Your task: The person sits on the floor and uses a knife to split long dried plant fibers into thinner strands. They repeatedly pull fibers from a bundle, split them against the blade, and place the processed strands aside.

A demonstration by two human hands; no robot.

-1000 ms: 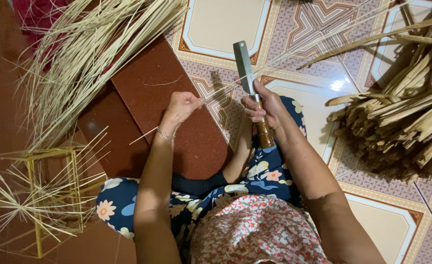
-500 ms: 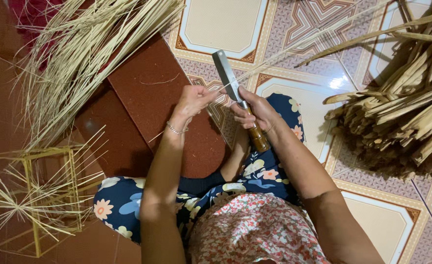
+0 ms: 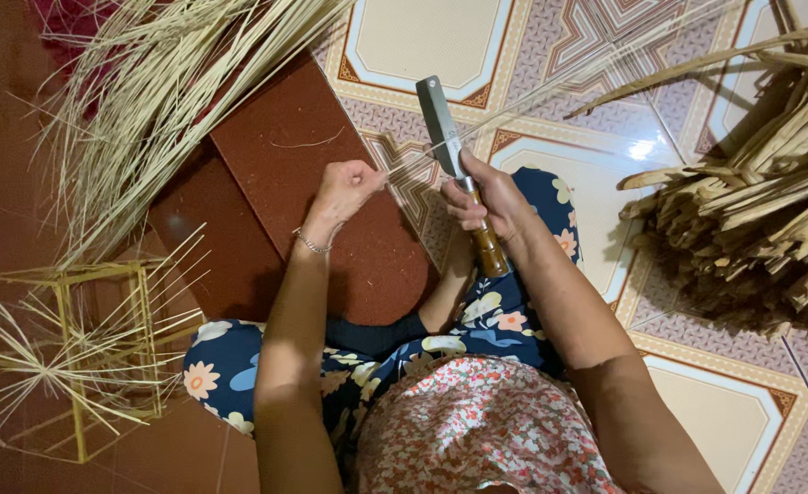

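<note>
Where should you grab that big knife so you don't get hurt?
Best by the brown wooden handle, never the flat metal blade. The knife points away from the person, blade toward the tiles, handle toward the lap, so coming from the lap side seems safest. The right hand already wraps its fingers around the handle's top, just below the blade.

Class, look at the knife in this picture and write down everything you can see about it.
The knife has a flat, rectangular grey metal blade with a squared-off tip and a brown, seemingly wooden handle. It points up and away from the person, tilted slightly left. The right hand grips it where blade meets handle, the handle's end sticking out below. A thin pale strip, pinched by the left hand, crosses the blade.
</note>
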